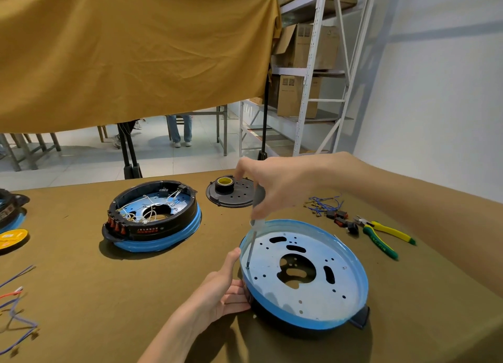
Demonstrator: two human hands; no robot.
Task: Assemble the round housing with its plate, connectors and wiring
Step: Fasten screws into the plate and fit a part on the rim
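Blue-rimmed round housing [304, 278] being screwed beneath both hands.
Right hand [275, 188] grips the screwdriver [254, 237] near-upright, tip on the plate [275, 292] near its left edge; left hand [226, 292] holds the rim just beside it.

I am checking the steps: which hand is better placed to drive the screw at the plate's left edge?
Right. The right hand already holds the screwdriver, tip on the plate; the left hand steadies the housing rim.

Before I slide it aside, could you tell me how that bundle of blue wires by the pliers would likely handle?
The blue wires look thin and looped, so probably floppy and light. Their small metal terminals may snag the table cloth. They lie tangled beside the black switches, so might drag those along.
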